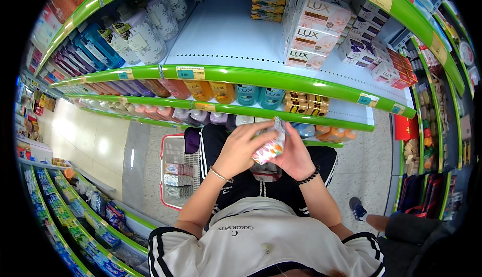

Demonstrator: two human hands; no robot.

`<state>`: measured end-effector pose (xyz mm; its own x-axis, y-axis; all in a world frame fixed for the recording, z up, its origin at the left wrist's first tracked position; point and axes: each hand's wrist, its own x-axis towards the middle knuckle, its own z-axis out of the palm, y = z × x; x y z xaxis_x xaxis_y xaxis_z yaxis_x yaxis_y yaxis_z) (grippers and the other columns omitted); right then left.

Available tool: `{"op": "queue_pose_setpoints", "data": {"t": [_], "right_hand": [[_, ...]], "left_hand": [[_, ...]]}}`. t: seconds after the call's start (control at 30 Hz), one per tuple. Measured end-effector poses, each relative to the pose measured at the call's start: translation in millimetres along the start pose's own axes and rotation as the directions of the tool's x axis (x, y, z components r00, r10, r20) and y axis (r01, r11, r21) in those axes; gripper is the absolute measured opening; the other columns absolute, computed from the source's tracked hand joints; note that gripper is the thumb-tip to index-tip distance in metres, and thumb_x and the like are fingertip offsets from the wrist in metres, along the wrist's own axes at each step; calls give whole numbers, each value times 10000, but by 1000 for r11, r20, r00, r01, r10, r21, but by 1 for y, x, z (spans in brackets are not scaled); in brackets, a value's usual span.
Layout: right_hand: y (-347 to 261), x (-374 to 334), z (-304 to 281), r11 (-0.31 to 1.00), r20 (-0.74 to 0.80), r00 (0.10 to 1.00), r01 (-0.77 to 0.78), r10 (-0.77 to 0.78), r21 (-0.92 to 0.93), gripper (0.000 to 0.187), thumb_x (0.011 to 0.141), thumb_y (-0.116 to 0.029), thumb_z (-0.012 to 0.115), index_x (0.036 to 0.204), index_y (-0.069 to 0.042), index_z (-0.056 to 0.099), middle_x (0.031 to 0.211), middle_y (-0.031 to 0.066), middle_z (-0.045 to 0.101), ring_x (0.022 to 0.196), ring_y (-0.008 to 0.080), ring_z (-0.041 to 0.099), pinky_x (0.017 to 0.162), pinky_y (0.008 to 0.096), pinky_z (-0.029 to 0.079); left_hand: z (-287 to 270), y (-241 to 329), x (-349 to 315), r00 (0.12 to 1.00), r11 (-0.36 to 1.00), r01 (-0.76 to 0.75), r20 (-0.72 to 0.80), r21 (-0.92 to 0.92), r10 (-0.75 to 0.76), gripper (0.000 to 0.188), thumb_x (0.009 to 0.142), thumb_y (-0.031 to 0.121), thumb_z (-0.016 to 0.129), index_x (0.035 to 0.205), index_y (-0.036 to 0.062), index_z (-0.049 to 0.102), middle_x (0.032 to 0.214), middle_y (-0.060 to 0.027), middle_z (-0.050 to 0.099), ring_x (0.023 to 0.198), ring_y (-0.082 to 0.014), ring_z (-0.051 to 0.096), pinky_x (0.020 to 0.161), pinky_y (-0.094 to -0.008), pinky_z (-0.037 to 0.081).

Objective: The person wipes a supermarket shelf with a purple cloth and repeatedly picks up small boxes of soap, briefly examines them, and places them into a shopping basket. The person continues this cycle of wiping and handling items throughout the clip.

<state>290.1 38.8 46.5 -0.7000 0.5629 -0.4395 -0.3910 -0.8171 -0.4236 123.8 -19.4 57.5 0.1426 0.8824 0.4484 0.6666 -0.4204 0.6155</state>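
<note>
Holding a small white pack (269, 151) with colourful print between both hands, the person (261, 216) near me has it just above the black trousers (321, 162), on the near side of the green-edged shelf (221, 36). The left hand (243, 147) is bent over the pack's left and far side, laid across it; the right hand (294, 155) is cupped along its right side, so the grip is closed only as far as the pack's width allows. A thin bangle (221, 174) circles the left wrist, a dark beaded bracelet (307, 177) the right. On the floor (145, 176) to the left sits a red-rimmed shopping basket (174, 149) with small boxes (179, 180) stacked inside. On the shelf, white pump bottles (143, 38) stand to the left and pink-and-white soap cartons (310, 38) are piled to the right; orange bottles (200, 91) and turquoise bottles (271, 97) line the level below. To the right, another person's dark blue shoe (357, 208) rests on the floor
</note>
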Motion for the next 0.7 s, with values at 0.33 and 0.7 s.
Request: {"op": "queue_pose_setpoints", "data": {"t": [0.33, 0.7], "right_hand": [[34, 42, -15, 997, 42, 996, -73, 73, -6, 367, 960, -338, 447, 1173, -49, 521, 997, 99, 634, 887, 211, 638, 757, 347, 531], [129, 102, 21, 663, 126, 991, 62, 50, -746, 486, 940, -224, 550, 1367, -80, 369, 1150, 73, 526, 977, 116, 521, 829, 243, 445]], "left_hand": [[41, -12, -81, 700, 571, 516, -70, -639, -711, 441, 838, 84, 656, 1225, 21, 455, 1153, -117, 542, 1016, -187, 561, 812, -296, 482], [18, -44, -156, 431, 33, 493, 211, -870, -877, 536, 798, 125, 713, 1239, -57, 468, 1032, -91, 608, 932, -148, 589, 839, -274, 476]]}}
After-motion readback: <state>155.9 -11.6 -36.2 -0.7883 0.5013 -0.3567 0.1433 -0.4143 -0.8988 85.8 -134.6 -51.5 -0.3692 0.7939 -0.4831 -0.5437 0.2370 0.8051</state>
